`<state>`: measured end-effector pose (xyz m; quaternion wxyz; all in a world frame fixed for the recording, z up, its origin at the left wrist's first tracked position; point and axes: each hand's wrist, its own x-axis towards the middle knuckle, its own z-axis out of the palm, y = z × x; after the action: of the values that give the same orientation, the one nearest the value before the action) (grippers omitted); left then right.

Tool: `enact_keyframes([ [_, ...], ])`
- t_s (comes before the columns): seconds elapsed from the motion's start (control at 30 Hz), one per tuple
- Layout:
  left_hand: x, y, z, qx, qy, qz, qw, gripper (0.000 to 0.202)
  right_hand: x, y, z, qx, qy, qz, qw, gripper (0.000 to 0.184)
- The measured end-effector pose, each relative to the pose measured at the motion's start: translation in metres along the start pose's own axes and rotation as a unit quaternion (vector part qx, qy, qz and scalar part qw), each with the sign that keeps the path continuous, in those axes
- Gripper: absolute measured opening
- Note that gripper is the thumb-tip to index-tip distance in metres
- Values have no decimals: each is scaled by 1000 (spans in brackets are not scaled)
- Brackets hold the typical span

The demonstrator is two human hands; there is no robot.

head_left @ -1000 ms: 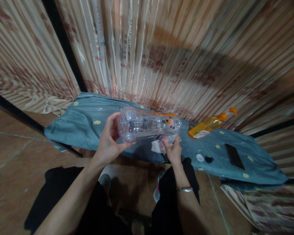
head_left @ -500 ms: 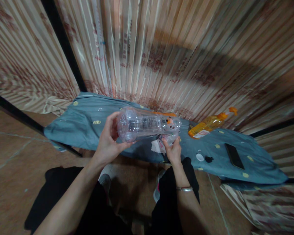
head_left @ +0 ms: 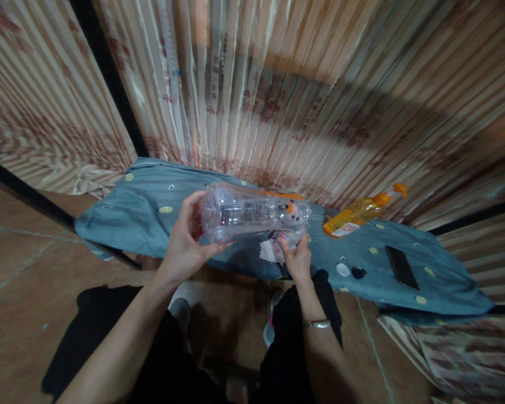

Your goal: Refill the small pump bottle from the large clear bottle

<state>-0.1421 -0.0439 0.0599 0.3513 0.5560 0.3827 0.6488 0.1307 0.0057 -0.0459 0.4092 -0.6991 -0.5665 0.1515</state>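
A clear plastic bottle (head_left: 248, 216) lies sideways in the air between my two hands, over the cloth-covered bench. Its round base points left, and I see orange and black printed marks near its right end. My left hand (head_left: 188, 238) grips the base end, thumb below and fingers partly hidden behind it. At the other end my right hand (head_left: 297, 255) pinches the bottle's lower edge, with a silver bracelet on that wrist. Below, close to the right fingers, is a torn whitish piece of paper or wrapper (head_left: 269, 252); whether the fingers touch it I cannot tell.
On the blue-green cloth (head_left: 147, 196), an orange pump bottle (head_left: 353, 216) lies to the right. Nearer me are a white round disc (head_left: 343, 270), a small black object (head_left: 359, 273) and a dark phone (head_left: 402, 267). Striped curtains (head_left: 244, 101) and black metal poles (head_left: 109, 73) surround the bench.
Almost nothing differs. The bottle and both hands keep the same hold, with only a very slight shift of the view.
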Motion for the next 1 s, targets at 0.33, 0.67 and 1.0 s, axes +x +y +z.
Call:
enact_keyframes([
  [0.33, 0, 2, 0, 1, 1, -4, 1000, 91, 0, 1, 0, -4, -1, -2, 1000, 67],
  [0.67, 0, 0, -1, 11, -5, 2, 1000, 91, 0, 2, 1, -3, 6, -4, 1000, 62],
  [1.0, 0, -1, 0, -1, -2, 7, 1000, 89, 0, 0, 1, -5, 5, 4, 1000, 68],
])
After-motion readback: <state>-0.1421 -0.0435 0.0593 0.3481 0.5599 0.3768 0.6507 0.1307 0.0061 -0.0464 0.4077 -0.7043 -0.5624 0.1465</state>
